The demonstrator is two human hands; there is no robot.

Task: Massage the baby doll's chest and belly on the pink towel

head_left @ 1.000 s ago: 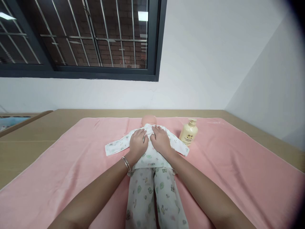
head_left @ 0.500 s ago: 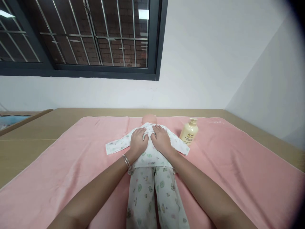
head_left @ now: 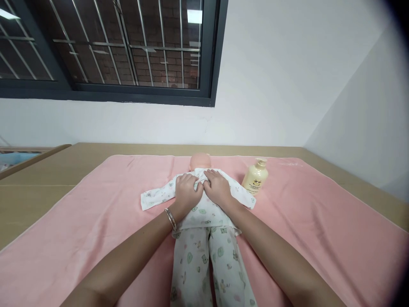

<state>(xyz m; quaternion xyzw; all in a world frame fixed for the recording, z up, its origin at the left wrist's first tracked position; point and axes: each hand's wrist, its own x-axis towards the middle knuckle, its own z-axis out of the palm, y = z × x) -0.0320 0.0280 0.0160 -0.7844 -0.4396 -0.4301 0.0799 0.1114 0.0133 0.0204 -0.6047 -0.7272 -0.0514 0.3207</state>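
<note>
A baby doll lies on the bed; its bald head (head_left: 200, 161) points away from me. It wears a white patterned shirt (head_left: 204, 215) and matching trousers (head_left: 191, 260). My left hand (head_left: 188, 191), with bangles at the wrist, rests on the upper shirt, its fingers curled in and closed on the cloth. Beside it, my right hand (head_left: 217, 186) lies on the shirt with fingers stretched and thumb apart. Between the hands the cloth is creased. The hands hide part of the doll's upper body. Both sleeves spread outward.
A cream pump bottle (head_left: 255, 177) stands right of the doll, close to the right sleeve. A pink sheet (head_left: 96, 221) covers much of the wooden surface (head_left: 54, 177). Behind rise a white wall (head_left: 268, 76) and a barred, dark-framed window (head_left: 143, 94).
My left hand's fingers have curled in and shifted slightly right, nearer my right hand. The shirt's top edge has moved down a little. The right hand has barely moved.
</note>
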